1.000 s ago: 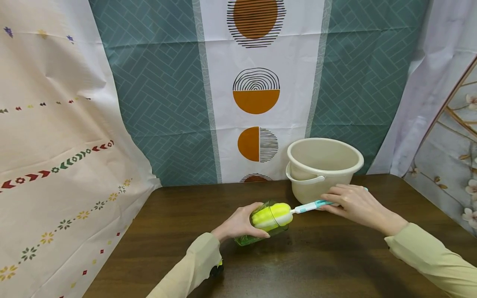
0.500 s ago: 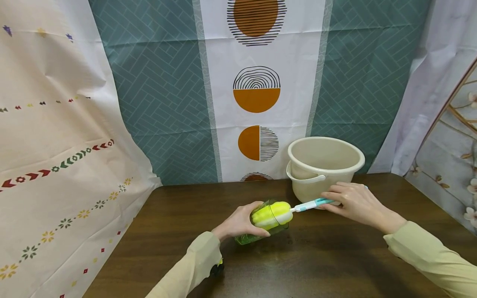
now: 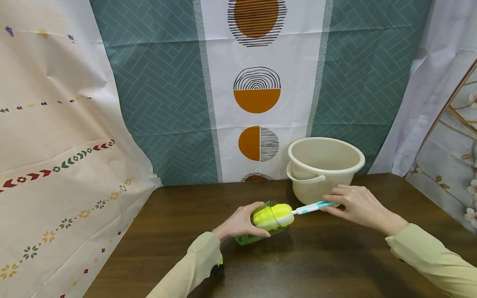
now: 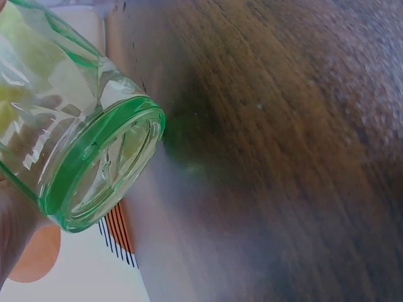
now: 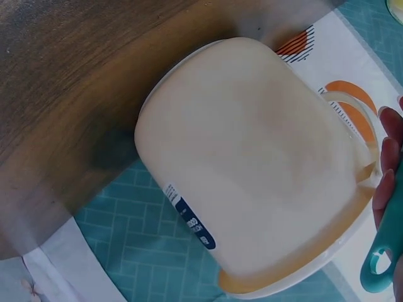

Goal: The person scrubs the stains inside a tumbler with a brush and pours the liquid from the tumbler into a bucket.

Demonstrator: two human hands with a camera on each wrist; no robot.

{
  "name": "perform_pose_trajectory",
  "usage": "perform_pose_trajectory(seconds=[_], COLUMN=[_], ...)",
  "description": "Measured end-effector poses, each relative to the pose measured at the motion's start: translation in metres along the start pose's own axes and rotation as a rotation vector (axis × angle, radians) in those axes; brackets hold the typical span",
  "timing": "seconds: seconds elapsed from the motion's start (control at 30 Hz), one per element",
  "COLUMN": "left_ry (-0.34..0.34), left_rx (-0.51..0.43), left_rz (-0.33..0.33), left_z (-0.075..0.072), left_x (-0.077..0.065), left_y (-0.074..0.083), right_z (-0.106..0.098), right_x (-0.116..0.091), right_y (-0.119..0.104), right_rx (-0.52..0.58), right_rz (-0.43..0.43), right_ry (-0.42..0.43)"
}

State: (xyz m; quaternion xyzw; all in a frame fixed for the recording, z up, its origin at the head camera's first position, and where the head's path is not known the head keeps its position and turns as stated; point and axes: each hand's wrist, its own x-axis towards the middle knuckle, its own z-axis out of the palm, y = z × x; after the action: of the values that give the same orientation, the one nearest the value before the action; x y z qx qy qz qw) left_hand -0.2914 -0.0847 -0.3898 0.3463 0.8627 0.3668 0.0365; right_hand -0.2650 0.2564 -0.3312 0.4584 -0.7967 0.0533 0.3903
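My left hand (image 3: 240,222) grips a clear green glass (image 3: 246,239) from its side. The glass leans over, its mouth toward the right, and in the left wrist view its thick green base (image 4: 101,167) faces the camera above the tabletop. Inside the mouth sits the yellow and white sponge head of a bottle brush (image 3: 273,216), its end sticking out past the rim. Fingers and thumb of my right hand (image 3: 355,207) pinch the brush's white and teal handle (image 3: 311,207). In the right wrist view the teal handle end (image 5: 381,242) with its hanging hole shows beside the fingers.
Behind my right hand, a cream bucket (image 3: 311,190) stands at the back of the dark wooden table (image 3: 193,198), its carrying handle hanging down in front. Patterned cloths (image 3: 164,103) hang along the back and both sides.
The brush has slid very slightly outward, toward the right, with my right hand. My left hand and the glass stay nearly where they were.
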Motion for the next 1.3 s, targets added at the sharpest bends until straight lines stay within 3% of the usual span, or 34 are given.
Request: perform_pose_trajectory(seconds=[0.27, 0.53, 0.77, 1.0, 1.3], left_ry=[0.01, 0.024, 0.011, 0.001, -0.011], left_rx=[0.022, 0.004, -0.017, -0.015, 0.009], left_rz=[0.001, 0.006, 0.021, 0.047, 0.04], left_z=[0.001, 0.001, 0.0, 0.001, 0.001], left_x=[-0.001, -0.001, 0.0, 0.001, 0.0], left_y=[0.0, 0.0, 0.0, 0.0, 0.002], right_z=[-0.002, 0.0, -0.002, -0.003, -0.004], right_x=[0.001, 0.007, 0.011, 0.008, 0.002], right_y=[-0.002, -0.001, 0.0, 0.002, 0.001], right_rx=[0.027, 0.022, 0.001, -0.001, 0.041], right_rz=[-0.051, -0.127, -0.107, -0.028, -0.035], right_ry=[0.0, 0.097, 0.125, 0.061, 0.032])
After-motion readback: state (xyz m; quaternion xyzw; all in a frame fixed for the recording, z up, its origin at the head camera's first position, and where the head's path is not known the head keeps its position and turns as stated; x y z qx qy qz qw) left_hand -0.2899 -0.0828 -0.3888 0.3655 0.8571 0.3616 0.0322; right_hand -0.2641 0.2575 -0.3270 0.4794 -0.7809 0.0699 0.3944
